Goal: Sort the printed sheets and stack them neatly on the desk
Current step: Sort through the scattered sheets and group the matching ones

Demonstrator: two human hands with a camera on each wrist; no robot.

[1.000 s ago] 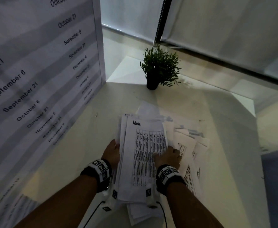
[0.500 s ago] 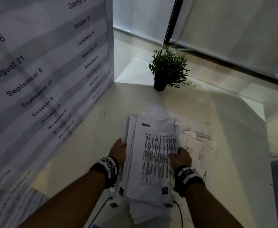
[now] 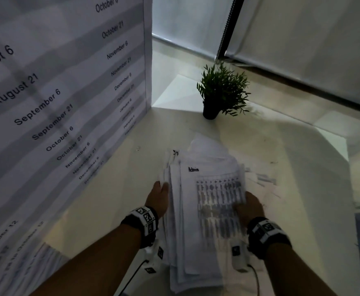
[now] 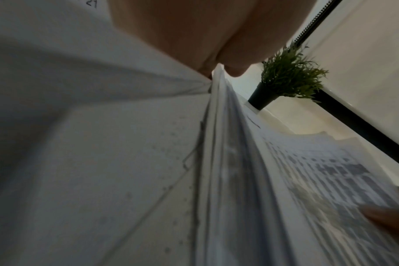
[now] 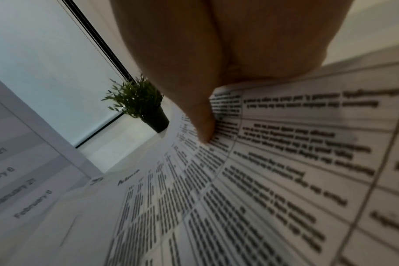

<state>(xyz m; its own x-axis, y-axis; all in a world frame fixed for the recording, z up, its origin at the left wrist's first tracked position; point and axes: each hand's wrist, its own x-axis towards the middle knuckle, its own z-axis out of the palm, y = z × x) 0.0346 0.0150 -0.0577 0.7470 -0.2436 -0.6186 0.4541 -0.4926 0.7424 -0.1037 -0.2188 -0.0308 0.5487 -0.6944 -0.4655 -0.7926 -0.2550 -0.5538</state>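
A stack of printed sheets (image 3: 206, 210) lies lengthwise in front of me on the white desk (image 3: 298, 159). Its top page bears a handwritten "Admin" and a dense table. My left hand (image 3: 159, 196) grips the stack's left edge; the left wrist view shows its thumb over the fanned page edges (image 4: 228, 162). At the right edge, my right hand (image 3: 250, 205) holds the stack with its thumb pressed on the top page (image 5: 262, 180). Whether the stack is lifted off the desk I cannot tell.
A few loose sheets (image 3: 262, 180) lie blurred on the desk just right of the stack. A small potted plant (image 3: 219, 92) stands at the back. A tall board printed with dates (image 3: 57, 92) walls the left side. The desk's right edge (image 3: 350, 189) drops off.
My right hand slid from the top page to the stack's right edge. The sheets fanned out at the right have been drawn into the stack, and both hands now squeeze its sides.
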